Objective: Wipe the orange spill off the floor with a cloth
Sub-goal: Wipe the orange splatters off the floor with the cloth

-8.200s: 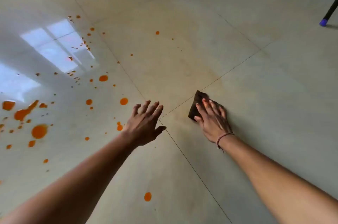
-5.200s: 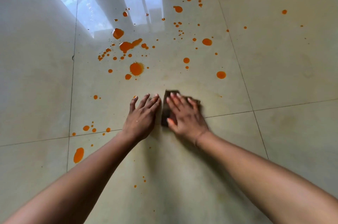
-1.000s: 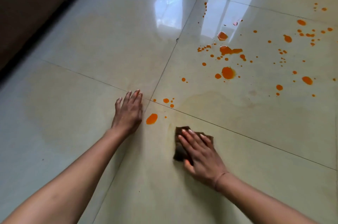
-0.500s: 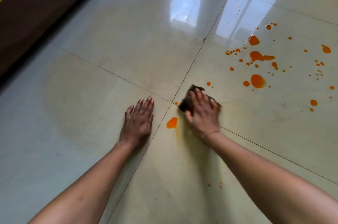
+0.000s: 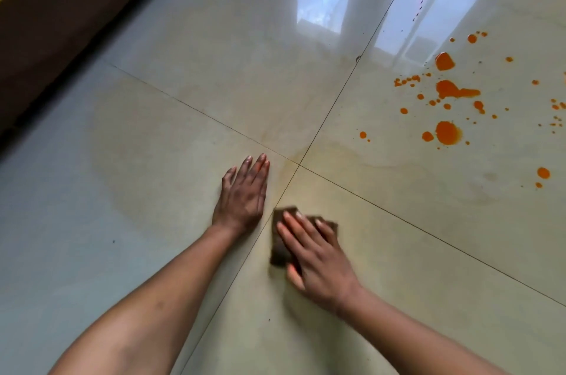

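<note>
Glossy beige floor [image 5: 190, 117] tiles fill the view, with window light reflected at twelve o'clock and a dark brown strip of furniture [image 5: 55, 19] along the ten o'clock edge. The dark brown cloth [image 5: 280, 247] lies flat near the centre, just at five o'clock of the crossing of the grout lines, pinned under the right hand [image 5: 315, 255], whose fingers are spread flat on it, pressing rather than clenching. Half a second ago that hand and cloth were up at the crossing itself; they have since drawn back toward the person, and the orange blob that lay beside the left hand is gone, leaving only a faint yellowish smear. The cloth looks folded into a small square, its edges blurred. The left hand [image 5: 245, 191] rests palm down at eleven o'clock of the cloth, just beside it but apart, fingers straight and holding nothing. The remaining orange spill [image 5: 447, 132] sits at two o'clock, well apart from the cloth, as scattered drops and a few larger blobs.
</note>
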A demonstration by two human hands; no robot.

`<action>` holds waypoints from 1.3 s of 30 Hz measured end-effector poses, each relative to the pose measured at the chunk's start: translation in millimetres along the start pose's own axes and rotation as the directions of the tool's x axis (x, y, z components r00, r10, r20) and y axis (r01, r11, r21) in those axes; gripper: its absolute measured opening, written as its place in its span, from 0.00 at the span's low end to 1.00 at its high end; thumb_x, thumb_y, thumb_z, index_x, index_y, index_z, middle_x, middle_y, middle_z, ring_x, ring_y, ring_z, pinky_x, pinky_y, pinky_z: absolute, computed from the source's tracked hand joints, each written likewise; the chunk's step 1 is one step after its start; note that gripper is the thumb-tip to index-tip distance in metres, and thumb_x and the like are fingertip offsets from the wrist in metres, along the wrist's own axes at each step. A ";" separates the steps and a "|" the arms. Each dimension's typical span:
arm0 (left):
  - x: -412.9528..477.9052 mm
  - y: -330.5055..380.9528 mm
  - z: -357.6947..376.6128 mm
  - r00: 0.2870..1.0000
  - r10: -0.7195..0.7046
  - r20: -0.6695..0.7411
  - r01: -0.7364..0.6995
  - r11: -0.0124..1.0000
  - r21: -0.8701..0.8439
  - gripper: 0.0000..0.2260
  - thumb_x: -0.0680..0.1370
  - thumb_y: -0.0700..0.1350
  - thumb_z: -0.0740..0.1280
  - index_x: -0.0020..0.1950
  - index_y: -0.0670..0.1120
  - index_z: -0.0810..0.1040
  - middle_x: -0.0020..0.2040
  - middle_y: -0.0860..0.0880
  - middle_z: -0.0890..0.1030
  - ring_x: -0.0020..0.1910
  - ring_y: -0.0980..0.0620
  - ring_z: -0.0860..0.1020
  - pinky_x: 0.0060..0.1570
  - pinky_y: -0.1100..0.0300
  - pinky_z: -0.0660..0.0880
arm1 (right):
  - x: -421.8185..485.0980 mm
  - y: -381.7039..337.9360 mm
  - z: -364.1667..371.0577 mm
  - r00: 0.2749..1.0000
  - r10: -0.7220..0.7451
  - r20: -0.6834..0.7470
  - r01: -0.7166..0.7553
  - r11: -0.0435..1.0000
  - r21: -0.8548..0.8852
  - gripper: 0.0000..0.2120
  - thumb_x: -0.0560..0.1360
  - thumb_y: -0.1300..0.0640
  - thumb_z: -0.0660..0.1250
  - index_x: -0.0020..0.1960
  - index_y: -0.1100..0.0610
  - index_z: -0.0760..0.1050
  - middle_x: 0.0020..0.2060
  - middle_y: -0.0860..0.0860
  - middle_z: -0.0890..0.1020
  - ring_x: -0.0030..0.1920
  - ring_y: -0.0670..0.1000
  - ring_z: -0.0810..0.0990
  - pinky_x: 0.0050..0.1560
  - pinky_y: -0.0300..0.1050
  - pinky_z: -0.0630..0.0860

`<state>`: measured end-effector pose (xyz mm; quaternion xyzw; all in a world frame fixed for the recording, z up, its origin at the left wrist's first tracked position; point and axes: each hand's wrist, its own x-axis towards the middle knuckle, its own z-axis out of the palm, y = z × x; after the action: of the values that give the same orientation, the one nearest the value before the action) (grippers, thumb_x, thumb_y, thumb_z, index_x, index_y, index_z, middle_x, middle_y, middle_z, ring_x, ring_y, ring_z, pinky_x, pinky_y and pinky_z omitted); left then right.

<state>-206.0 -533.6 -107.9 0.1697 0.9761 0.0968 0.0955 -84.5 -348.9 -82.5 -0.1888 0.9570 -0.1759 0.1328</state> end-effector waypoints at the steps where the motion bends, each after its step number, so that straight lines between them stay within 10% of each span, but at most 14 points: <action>1: 1.1 0.7 -0.6 1.000 0.001 0.009 -0.001 1.000 0.006 0.25 0.79 0.49 0.48 0.76 0.47 0.62 0.77 0.51 0.61 0.76 0.48 0.59 0.71 0.47 0.55 | -27.4 11.1 -1.8 0.998 -0.059 0.018 0.059 0.998 -0.014 0.35 0.69 0.45 0.61 0.74 0.52 0.64 0.75 0.51 0.62 0.75 0.53 0.60 0.72 0.52 0.55; 7: 4.0 3.8 3.7 0.998 -0.052 0.022 0.051 0.998 0.029 0.27 0.79 0.52 0.43 0.78 0.47 0.56 0.78 0.51 0.56 0.77 0.49 0.54 0.73 0.47 0.50 | 22.2 50.6 -20.8 0.914 0.367 -0.175 -0.366 0.930 0.039 0.34 0.69 0.43 0.57 0.74 0.53 0.64 0.74 0.53 0.65 0.74 0.54 0.63 0.70 0.54 0.54; 12: -4.4 55.5 8.4 0.995 -0.088 0.051 0.088 0.996 0.010 0.30 0.78 0.55 0.42 0.78 0.44 0.53 0.79 0.47 0.53 0.77 0.45 0.52 0.73 0.45 0.48 | -109.1 35.8 9.5 1.000 -0.010 -0.021 0.010 1.000 -0.025 0.36 0.68 0.45 0.63 0.74 0.52 0.64 0.76 0.51 0.61 0.76 0.52 0.59 0.70 0.56 0.61; 17: -27.5 106.6 26.2 0.988 0.110 0.112 -0.113 0.993 0.019 0.30 0.79 0.55 0.43 0.78 0.43 0.55 0.78 0.47 0.56 0.77 0.47 0.55 0.72 0.48 0.52 | -87.7 60.4 -4.1 0.880 0.445 -0.164 -0.441 0.895 0.062 0.35 0.68 0.45 0.59 0.75 0.54 0.63 0.75 0.54 0.63 0.74 0.54 0.61 0.71 0.55 0.56; 22: -30.9 112.3 30.2 0.990 0.083 0.116 -0.087 0.996 0.033 0.30 0.79 0.57 0.41 0.79 0.44 0.51 0.79 0.48 0.51 0.78 0.48 0.50 0.73 0.49 0.48 | -183.6 34.8 22.1 0.996 0.090 -0.027 -0.090 0.996 -0.005 0.37 0.68 0.45 0.63 0.75 0.53 0.63 0.76 0.52 0.60 0.75 0.53 0.60 0.71 0.54 0.58; 26: -29.7 115.8 28.1 0.990 0.051 0.135 -0.053 0.998 0.016 0.27 0.83 0.53 0.48 0.79 0.45 0.46 0.80 0.50 0.45 0.78 0.50 0.44 0.74 0.50 0.43 | -116.8 53.2 5.0 0.863 0.484 -0.147 -0.480 0.875 0.064 0.35 0.69 0.45 0.58 0.75 0.54 0.62 0.75 0.54 0.62 0.75 0.54 0.61 0.71 0.54 0.55; 31: -30.6 117.0 27.0 0.992 0.050 0.118 -0.053 0.998 0.020 0.27 0.83 0.52 0.50 0.79 0.45 0.46 0.80 0.50 0.46 0.78 0.49 0.45 0.74 0.50 0.44 | -203.3 31.1 25.3 0.993 0.107 -0.054 -0.108 0.994 -0.018 0.37 0.67 0.46 0.63 0.74 0.54 0.64 0.75 0.53 0.62 0.74 0.54 0.63 0.69 0.55 0.60; 36: -26.5 115.6 26.0 0.994 0.048 0.101 -0.052 0.998 0.029 0.28 0.83 0.52 0.52 0.79 0.45 0.47 0.80 0.50 0.47 0.78 0.49 0.45 0.74 0.48 0.45 | -94.5 76.5 -6.6 0.782 0.592 -0.197 -0.585 0.805 0.095 0.35 0.70 0.44 0.55 0.75 0.56 0.62 0.74 0.56 0.64 0.74 0.56 0.62 0.70 0.52 0.51; 39: -16.7 113.0 22.0 0.993 0.061 0.100 -0.064 0.998 0.029 0.28 0.82 0.52 0.52 0.79 0.45 0.48 0.80 0.49 0.48 0.78 0.49 0.46 0.74 0.48 0.46 | -129.5 36.1 13.0 0.956 0.279 -0.092 -0.281 0.960 -0.007 0.35 0.70 0.45 0.59 0.75 0.53 0.61 0.75 0.53 0.62 0.76 0.53 0.59 0.71 0.55 0.55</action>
<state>-150.4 -431.7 -101.4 0.2062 0.9658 0.0755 0.1379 24.0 -268.5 -83.9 -0.0447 0.9807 -0.1543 0.1112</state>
